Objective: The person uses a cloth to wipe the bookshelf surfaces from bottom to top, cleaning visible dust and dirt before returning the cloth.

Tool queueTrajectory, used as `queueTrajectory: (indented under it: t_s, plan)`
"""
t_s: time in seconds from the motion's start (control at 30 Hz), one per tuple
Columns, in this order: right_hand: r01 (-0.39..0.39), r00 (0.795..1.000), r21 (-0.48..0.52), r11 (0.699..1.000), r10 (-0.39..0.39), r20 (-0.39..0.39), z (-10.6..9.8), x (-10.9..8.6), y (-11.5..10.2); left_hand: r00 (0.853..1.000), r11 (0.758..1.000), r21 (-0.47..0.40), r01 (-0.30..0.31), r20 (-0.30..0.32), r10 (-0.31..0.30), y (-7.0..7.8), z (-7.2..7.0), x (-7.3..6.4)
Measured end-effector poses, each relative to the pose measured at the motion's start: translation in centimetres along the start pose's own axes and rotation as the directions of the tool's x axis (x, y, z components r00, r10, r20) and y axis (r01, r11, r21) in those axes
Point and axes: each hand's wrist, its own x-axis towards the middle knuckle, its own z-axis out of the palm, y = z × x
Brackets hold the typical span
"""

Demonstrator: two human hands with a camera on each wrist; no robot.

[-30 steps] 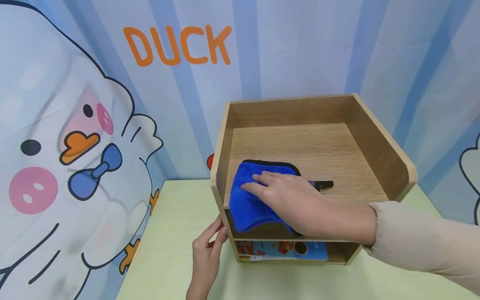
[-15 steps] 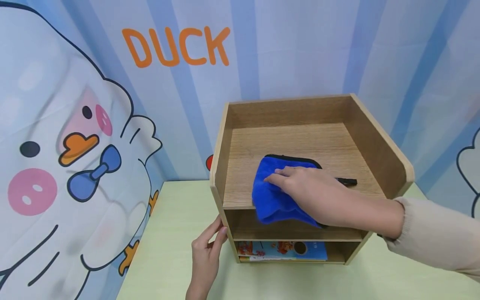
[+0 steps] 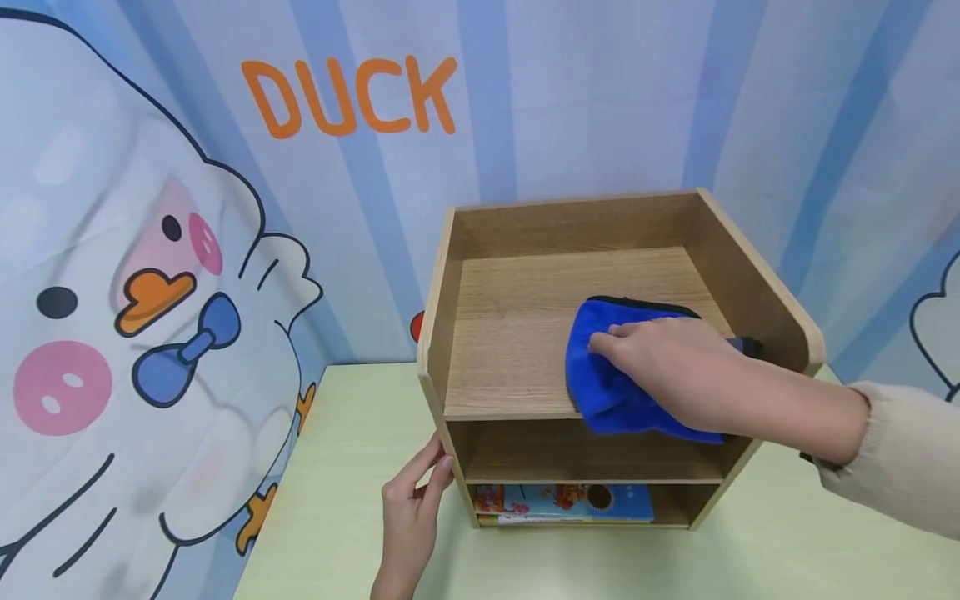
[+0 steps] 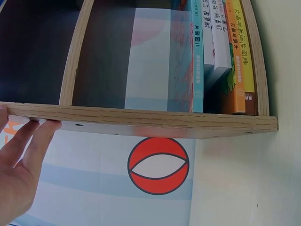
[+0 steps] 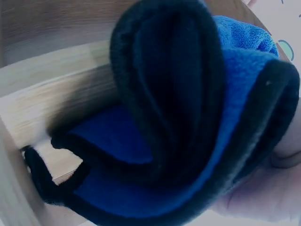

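Observation:
My right hand point(image 3: 678, 367) grips a blue cloth with black edging point(image 3: 609, 387) on the right half of the top board of a small wooden shelf point(image 3: 510, 333). Part of the cloth hangs over the board's front edge. The right wrist view shows the cloth point(image 5: 141, 200) folded and bunched beside a wooden wall; most of the fingers are hidden. Low at the shelf's left side, my left hand point(image 3: 408, 508) rests its fingertips against the outer side panel, thumb near the front edge. In the left wrist view the left hand's fingers point(image 4: 35, 146) look straight.
Raised walls surround the top board at the back and both sides. Several books point(image 4: 218, 52) stand in the lowest compartment, also seen as blue covers point(image 3: 562, 500) from above. The shelf stands on a pale green table point(image 3: 352, 417) before a duck-printed curtain point(image 3: 585, 100).
My right hand and the blue cloth have slid from the left side of the top board to the right. The left hand stays at the side panel.

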Motion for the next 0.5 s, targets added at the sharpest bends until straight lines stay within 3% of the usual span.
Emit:
queueTrajectory:
  t_s: [0.3,0.5]
  plan:
    - [-0.011,1.0,-0.058,0.998,0.011,-0.005,0.3,-0.4,0.8,1.0,1.0,-0.001,0.016,0.002,-0.016,-0.1,0.1,0.0]
    - [-0.053,0.998,-0.098,0.994,0.057,0.036,0.6,-0.7,1.4,1.0,1.0,0.005,0.007,0.004,-0.007,0.0,0.0,0.0]
